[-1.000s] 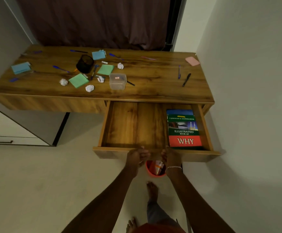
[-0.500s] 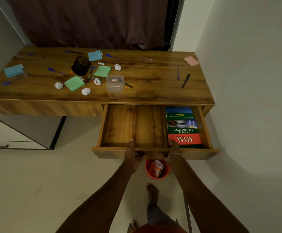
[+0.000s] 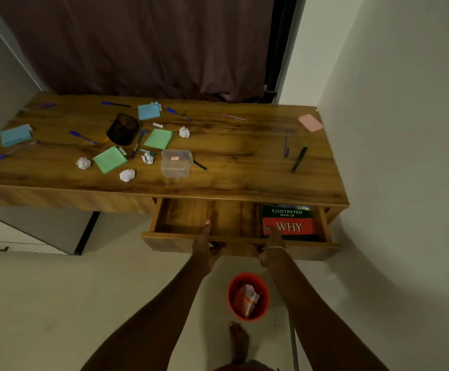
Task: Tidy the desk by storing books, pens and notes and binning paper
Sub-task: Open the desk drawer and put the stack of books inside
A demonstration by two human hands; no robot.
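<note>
Left hand (image 3: 204, 246) and right hand (image 3: 271, 243) have their fingers clasped on the half-open drawer (image 3: 170, 243), book (image 3: 289, 226) inside at right; book storage seems nearly done, needing a square push shut.

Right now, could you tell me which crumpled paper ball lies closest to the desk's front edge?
The ball left of the clear box, in front of the nearer green pad; the other three lie farther back.

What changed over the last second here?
The drawer slid partway in under the desk, covering the top of the book. The left hand and right hand kept gripping its front. Pens, notes and paper balls stayed put.
</note>
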